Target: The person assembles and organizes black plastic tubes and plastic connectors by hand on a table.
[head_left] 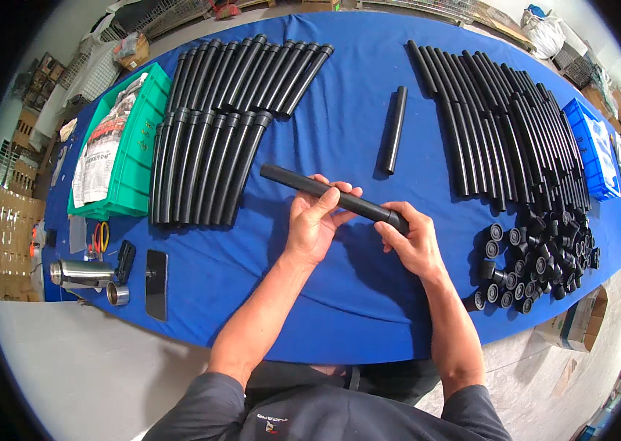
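A black tube (292,178) is held across the middle of the blue-covered table, tilted down toward the right. My left hand (316,217) is wrapped around its middle, with the palm turned up. At the tube's right end, my right hand (411,239) closes around a black end cap (396,222); the fingers partly hide it. One loose black tube (396,132) lies just beyond my hands. To the right sits a heap of black caps (523,264), and behind them are rows of tubes without caps (501,132).
Capped tubes (211,147) lie in two rows at the left. Beside them stands a green crate (130,154) with newspaper. At the near left are a steel flask (86,273), its cup (117,293), a phone (156,285) and scissors (100,239). A blue bin (591,151) is far right.
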Demonstrator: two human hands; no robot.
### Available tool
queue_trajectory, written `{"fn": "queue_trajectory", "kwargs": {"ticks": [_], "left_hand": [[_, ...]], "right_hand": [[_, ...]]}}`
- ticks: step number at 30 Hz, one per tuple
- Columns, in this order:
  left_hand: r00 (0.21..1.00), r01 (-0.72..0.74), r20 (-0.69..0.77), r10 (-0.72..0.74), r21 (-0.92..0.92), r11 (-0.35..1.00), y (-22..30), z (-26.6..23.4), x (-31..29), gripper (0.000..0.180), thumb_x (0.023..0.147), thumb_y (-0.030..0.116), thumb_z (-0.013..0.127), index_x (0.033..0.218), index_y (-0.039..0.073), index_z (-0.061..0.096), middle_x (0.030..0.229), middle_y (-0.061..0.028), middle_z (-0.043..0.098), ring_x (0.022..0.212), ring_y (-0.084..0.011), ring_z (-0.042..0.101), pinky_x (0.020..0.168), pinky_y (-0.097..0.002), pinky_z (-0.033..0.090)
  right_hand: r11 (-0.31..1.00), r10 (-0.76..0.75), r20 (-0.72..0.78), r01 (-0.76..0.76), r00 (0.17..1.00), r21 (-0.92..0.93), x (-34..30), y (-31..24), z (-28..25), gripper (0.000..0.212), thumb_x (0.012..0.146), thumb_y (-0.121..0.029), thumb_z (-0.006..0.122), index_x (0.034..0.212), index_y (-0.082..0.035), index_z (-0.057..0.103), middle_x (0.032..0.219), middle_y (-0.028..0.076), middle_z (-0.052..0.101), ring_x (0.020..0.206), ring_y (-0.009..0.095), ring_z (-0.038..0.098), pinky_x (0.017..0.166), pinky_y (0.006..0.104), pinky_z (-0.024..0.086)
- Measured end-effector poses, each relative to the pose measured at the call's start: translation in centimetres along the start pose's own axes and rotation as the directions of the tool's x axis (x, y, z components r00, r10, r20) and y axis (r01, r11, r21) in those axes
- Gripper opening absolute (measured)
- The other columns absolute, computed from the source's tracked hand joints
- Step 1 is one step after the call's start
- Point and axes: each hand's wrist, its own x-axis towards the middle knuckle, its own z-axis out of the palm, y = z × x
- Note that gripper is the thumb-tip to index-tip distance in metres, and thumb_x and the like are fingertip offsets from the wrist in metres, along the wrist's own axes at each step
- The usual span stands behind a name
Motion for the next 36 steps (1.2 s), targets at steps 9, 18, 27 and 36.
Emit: {"fn": "queue_trajectory", "kwargs": {"ticks": [9,18,27,36], "left_hand": [[0.999,-0.018,-0.045,0.018,0.020,1.000,-0.7,1.1,0.2,0.020,0.095,0.010,0.063,0.111,0.011,0.051,0.109,-0.0143,0.066,0.111,-0.0323,0.065,0.089,-0.0455,0.060],[0.996,-0.056,0.072,0.061,-0.063,0.996,-0.7,0.4,0.4,0.017,0.095,0.006,0.061,0.110,0.011,0.053,0.108,-0.0149,0.066,0.112,-0.0349,0.064,0.096,-0.0492,0.056],[0.998,-0.001,0.058,0.005,-0.056,0.998,-0.5,0.3,0.0,0.017,0.095,0.005,0.061,0.109,0.011,0.054,0.106,-0.0135,0.067,0.111,-0.0335,0.065,0.094,-0.0471,0.057],[0.999,0.004,-0.037,-0.005,-0.045,0.999,-0.3,0.3,-0.2,0.016,0.095,0.008,0.062,0.109,0.010,0.054,0.105,-0.0130,0.068,0.109,-0.0331,0.065,0.093,-0.0473,0.057]], "right_hand": [[0.815,-0.423,-0.017,0.372,0.906,-0.445,0.9,1.3,-0.1,0.034,0.087,-0.013,0.072,0.114,0.004,0.060,0.079,0.008,0.064,0.068,0.011,0.064,0.061,0.0261,0.051],[0.935,0.161,0.066,-0.173,0.985,0.310,0.3,-0.3,-0.2,0.032,0.091,-0.013,0.070,0.113,0.006,0.058,0.078,0.004,0.062,0.066,0.010,0.062,0.060,0.0260,0.053],[0.986,0.107,0.063,-0.114,0.992,0.120,-0.1,-0.5,-0.3,0.029,0.092,-0.015,0.068,0.112,0.005,0.061,0.074,0.004,0.062,0.064,0.009,0.061,0.056,0.0256,0.051],[0.969,0.126,0.073,-0.138,0.989,0.205,0.3,0.0,0.1,0.031,0.091,-0.014,0.070,0.115,0.003,0.060,0.076,0.003,0.063,0.064,0.009,0.060,0.057,0.0248,0.049]]}}
